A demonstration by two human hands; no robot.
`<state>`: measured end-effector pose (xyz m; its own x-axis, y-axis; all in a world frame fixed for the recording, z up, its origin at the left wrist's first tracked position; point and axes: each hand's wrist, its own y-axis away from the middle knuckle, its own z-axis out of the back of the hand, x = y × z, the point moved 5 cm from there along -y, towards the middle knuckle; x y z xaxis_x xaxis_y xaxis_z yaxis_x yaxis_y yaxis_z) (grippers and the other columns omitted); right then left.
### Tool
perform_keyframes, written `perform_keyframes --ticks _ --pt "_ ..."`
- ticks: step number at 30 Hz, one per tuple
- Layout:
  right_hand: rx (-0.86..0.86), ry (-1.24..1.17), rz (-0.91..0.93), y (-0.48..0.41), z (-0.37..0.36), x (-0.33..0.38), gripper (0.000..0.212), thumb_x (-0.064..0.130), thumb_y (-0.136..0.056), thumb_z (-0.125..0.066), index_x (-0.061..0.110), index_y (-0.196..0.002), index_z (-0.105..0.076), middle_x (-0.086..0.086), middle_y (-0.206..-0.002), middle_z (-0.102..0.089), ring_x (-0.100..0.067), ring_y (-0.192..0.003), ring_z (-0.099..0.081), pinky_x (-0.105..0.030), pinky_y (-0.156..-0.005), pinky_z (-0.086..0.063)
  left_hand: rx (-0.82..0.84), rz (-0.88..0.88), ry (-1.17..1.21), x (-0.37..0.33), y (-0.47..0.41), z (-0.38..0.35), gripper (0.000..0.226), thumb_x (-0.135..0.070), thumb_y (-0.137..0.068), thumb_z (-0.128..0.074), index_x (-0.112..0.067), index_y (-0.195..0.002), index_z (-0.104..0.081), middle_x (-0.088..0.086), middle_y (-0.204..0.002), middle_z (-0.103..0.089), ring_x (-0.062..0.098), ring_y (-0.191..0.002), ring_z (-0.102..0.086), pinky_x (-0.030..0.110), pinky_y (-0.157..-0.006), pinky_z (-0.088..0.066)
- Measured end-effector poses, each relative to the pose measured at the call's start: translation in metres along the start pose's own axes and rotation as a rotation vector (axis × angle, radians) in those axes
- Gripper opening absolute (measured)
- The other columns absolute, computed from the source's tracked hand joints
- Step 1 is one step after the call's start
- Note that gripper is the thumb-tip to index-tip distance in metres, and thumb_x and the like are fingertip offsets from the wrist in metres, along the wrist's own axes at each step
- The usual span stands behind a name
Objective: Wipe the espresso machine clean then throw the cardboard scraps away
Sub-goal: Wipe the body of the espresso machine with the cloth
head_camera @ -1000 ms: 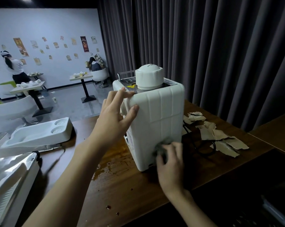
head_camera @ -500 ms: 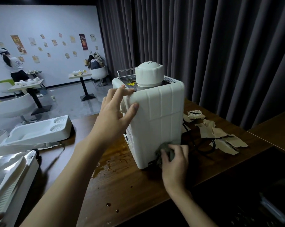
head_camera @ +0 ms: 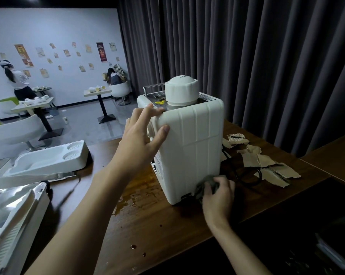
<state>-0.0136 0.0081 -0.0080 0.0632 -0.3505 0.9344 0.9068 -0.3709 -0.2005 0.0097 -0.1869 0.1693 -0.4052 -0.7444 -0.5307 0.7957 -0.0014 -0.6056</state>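
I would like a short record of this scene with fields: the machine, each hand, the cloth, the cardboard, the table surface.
machine: white espresso machine, upright on the wooden table
left hand: left hand braces the machine's upper left corner, fingers over the top edge
right hand: right hand presses a cloth low on the machine's right corner
cloth: dark grey cloth, bunched
cardboard: torn cardboard scraps on the table, right of the machine
table surface: wet brown spill left of the machine's base
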Motion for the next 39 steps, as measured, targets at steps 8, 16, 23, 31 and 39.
perform_keyframes --ticks 8,16,23,31,39 --pt "0.03 0.022 0.005 0.052 -0.029 0.022 0.018 0.009 -0.088 -0.067 0.012 -0.104 -0.06 -0.003 -0.127 -0.045 -0.022 -0.119 -0.052 -0.035 -0.1 -0.05 -0.01 0.017 0.029 0.0 0.0 -0.001 0.034 -0.061 -0.091 -0.049 -0.046 -0.121 -0.045 -0.023 -0.126 -0.038 0.019 -0.128 -0.044 0.051 -0.098 -0.052" --pt "0.295 -0.147 0.035 0.052 -0.007 0.026 0.03 0.007 -0.082 -0.074 0.02 -0.107 -0.064 0.007 -0.115 -0.047 -0.007 -0.106 -0.052 -0.031 -0.1 -0.049 -0.075 -0.026 -0.067 -0.004 0.043 0.007 0.055 -0.023 -0.096 -0.063 -0.044 -0.141 -0.041 -0.011 -0.153 -0.031 0.006 -0.134 -0.039 0.03 -0.11 -0.033" --pt "0.573 -0.542 -0.072 0.038 0.017 0.032 0.037 0.006 -0.089 -0.065 0.029 -0.117 -0.061 0.0 -0.122 -0.064 -0.012 -0.112 -0.062 -0.027 -0.091 -0.052 0.286 0.395 0.273 0.016 0.093 -0.042 0.018 -0.036 -0.095 -0.061 -0.028 -0.111 -0.063 -0.007 -0.105 -0.07 0.005 -0.094 -0.068 0.025 -0.08 -0.059" --pt "0.584 -0.545 0.036 0.039 0.029 0.05 0.019 0.006 -0.095 -0.058 0.017 -0.1 -0.072 -0.004 -0.104 -0.073 -0.019 -0.105 -0.067 -0.035 -0.092 -0.054 0.342 0.387 0.411 0.007 0.095 -0.052 0.016 -0.023 -0.09 -0.072 -0.007 -0.09 -0.074 0.008 -0.087 -0.077 0.021 -0.081 -0.073 0.041 -0.078 -0.059" --pt "0.778 -0.688 -0.122 0.032 0.033 0.056 0.036 0.001 -0.091 -0.06 0.007 -0.124 -0.051 -0.014 -0.118 -0.068 -0.024 -0.111 -0.065 -0.04 -0.1 -0.051 0.333 0.334 0.433 0.012 0.093 -0.042 0.009 -0.008 -0.095 -0.064 -0.01 -0.09 -0.07 0.002 -0.078 -0.072 0.014 -0.07 -0.066 0.029 -0.063 -0.054"
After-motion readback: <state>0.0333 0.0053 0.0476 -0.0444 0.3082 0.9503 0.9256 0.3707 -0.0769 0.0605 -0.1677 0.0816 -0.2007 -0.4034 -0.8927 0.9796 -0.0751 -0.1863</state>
